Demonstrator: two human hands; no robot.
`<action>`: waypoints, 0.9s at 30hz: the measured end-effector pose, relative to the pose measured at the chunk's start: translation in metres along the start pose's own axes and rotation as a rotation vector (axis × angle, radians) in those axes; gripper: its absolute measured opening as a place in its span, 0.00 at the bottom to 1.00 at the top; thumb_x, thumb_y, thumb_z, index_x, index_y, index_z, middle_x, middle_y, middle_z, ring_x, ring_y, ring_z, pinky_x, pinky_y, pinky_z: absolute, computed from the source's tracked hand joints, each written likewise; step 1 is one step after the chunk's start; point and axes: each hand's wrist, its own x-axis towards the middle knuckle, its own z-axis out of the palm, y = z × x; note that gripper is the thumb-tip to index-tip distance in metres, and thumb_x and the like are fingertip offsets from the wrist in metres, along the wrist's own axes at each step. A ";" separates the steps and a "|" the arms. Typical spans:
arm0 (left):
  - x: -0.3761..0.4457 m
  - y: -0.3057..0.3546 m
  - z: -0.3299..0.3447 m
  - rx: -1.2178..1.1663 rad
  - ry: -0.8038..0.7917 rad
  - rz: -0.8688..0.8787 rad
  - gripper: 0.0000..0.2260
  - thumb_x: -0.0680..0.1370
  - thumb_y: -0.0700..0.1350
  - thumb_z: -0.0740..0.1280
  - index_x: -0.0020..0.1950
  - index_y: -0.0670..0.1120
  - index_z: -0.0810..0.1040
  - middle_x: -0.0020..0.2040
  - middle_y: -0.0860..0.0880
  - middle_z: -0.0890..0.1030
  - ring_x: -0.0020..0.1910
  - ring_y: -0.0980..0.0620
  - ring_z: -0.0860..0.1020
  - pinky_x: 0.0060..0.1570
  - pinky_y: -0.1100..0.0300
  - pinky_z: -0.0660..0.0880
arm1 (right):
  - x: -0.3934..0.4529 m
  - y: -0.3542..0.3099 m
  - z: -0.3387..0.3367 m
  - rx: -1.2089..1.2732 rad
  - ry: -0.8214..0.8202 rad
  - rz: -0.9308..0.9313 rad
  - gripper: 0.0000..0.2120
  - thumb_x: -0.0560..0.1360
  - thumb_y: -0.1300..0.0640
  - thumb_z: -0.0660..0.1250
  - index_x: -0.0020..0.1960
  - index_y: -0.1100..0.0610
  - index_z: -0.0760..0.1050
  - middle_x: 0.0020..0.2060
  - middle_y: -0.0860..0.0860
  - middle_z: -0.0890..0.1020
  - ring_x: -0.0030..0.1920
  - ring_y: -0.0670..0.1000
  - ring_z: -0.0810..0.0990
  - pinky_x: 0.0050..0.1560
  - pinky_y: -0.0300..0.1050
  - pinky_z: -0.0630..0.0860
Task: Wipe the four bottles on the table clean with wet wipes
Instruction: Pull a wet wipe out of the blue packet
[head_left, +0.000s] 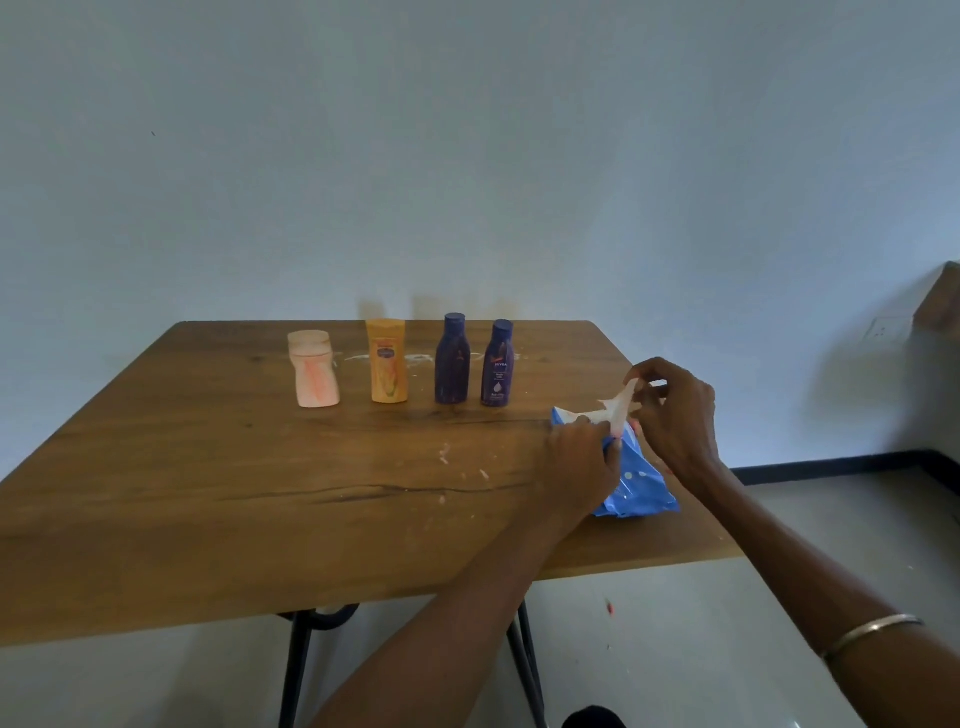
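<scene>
**Wipe half out of the pack, four bottles standing in a row**

A wooden table (208, 493) with a brown grained top, rounded corners and dark cracks along the grain stands against a plain pale wall (467, 156); thin black metal legs (293, 670) show beneath it; the floor (649, 623) is pale and glossy, with a black skirting strip (831, 462) at the right; white smears and flecks mark the tabletop behind the bottles and near its middle.

Four bottles stand upright in a row toward the far edge, apart from one another: a squat pink-white bottle (314, 370) with a wide cap and a slanted body; an orange bottle (387, 361), flat-topped and tapering slightly; a dark blue bottle (452, 359) with a round cap and narrow neck; a second dark blue bottle (497, 364) of the same shape, its white label facing the camera.

Near the table's right edge lies a blue wipes pack (636, 486) of soft, crinkled plastic with white dots; the left hand (579, 457) rests on it, fingers curled and pressing down at its opening; the right hand (675, 410) pinches a white wet wipe (615, 408) between thumb and fingertips, the sheet stretched taut and twisted from the pack's mouth up to the fingers; a thin metal bangle (872, 631) circles the right forearm.
</scene>
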 end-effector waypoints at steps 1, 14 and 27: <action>0.000 0.002 0.001 0.022 -0.004 -0.013 0.53 0.67 0.72 0.26 0.58 0.43 0.79 0.54 0.45 0.83 0.52 0.46 0.81 0.58 0.59 0.74 | -0.001 0.000 0.001 0.022 0.023 0.017 0.13 0.72 0.67 0.65 0.40 0.50 0.77 0.36 0.44 0.82 0.36 0.44 0.81 0.37 0.41 0.79; 0.010 0.016 0.014 0.208 -0.149 -0.142 0.20 0.82 0.56 0.55 0.67 0.47 0.73 0.64 0.46 0.78 0.61 0.46 0.76 0.66 0.55 0.70 | 0.000 -0.005 -0.007 0.056 0.195 -0.048 0.07 0.75 0.66 0.65 0.45 0.56 0.78 0.43 0.48 0.81 0.41 0.46 0.77 0.39 0.26 0.69; 0.009 0.016 0.021 0.160 -0.108 -0.157 0.22 0.81 0.57 0.57 0.69 0.46 0.72 0.66 0.46 0.77 0.64 0.46 0.76 0.69 0.54 0.68 | 0.011 -0.018 -0.015 0.131 0.307 -0.027 0.07 0.74 0.65 0.65 0.46 0.56 0.79 0.43 0.46 0.81 0.43 0.44 0.77 0.40 0.23 0.70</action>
